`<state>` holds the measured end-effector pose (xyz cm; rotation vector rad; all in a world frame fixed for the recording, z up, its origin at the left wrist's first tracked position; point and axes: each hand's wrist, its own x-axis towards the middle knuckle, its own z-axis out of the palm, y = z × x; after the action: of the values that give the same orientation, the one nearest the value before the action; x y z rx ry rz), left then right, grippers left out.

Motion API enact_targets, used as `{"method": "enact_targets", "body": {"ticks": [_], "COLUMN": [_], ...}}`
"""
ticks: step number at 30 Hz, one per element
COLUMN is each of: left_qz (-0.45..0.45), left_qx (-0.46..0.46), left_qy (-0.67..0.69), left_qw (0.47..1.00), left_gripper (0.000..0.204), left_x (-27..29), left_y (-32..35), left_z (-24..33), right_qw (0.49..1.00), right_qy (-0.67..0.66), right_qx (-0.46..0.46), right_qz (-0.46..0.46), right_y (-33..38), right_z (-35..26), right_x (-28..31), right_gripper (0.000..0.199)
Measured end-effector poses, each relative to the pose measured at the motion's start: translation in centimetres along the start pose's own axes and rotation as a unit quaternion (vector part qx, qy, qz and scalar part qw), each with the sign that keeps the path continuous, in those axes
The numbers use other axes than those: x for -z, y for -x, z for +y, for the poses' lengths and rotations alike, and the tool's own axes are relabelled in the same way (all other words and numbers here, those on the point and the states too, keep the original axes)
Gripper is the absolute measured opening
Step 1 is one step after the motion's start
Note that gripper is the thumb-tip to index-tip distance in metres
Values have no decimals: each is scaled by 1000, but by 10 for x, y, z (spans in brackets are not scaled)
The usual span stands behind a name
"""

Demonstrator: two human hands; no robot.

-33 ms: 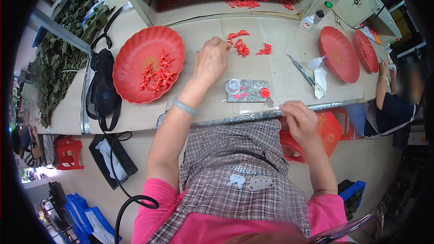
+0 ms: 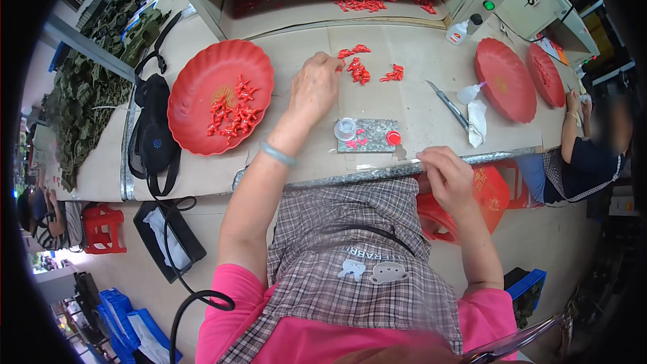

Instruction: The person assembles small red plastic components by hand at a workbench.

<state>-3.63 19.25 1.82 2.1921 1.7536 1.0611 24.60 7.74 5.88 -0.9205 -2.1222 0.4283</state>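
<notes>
Open for passing between the grey stone slab (image 2: 375,129) and the red pieces (image 2: 359,73) beyond it. Free also just right of the slab, as far as the knife (image 2: 450,108); blocked farther right by the white cloth (image 2: 477,125) and the squeeze bottle (image 2: 467,96). Closed off beyond the slab's far left corner by the left hand (image 2: 315,87), and farther left by the red plate (image 2: 189,111). Crowded off its near right corner by the right hand (image 2: 448,176). Obstructed on top by the clear cup (image 2: 346,129) and red cap (image 2: 393,137).
</notes>
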Motion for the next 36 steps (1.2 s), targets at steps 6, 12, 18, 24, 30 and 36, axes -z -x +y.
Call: {"method": "enact_targets", "body": {"ticks": [6,12,18,24,30,36], "left_qz": [-40,-59,-26,-82,-47,-79], "left_qx": [55,45,78,235,231,241], "left_qy": [-77,-90,11,496,679,701], "left_qw": [995,993,997,832,695,667], "left_gripper": [16,16,31,24,29,25], "left_x": [-27,-27,-2,40,60,64], "left_y": [-25,-26,-10,36,84,115], "left_z": [-12,-10,-4,19,46,62], "right_qw": [996,997,978,973,996,940], "right_qy": [-34,58,204,222,21,-259], "right_qx": [-77,-42,-18,22,-91,-221], "right_qz": [14,18,-43,-65,-16,-38], "right_y": [-30,-76,-112,-114,-98,-43], "right_z": [41,94,103,106,70,14], "right_x": [-7,-43,-75,-75,-41,-22], "right_gripper": [16,17,14,7,9,13]}}
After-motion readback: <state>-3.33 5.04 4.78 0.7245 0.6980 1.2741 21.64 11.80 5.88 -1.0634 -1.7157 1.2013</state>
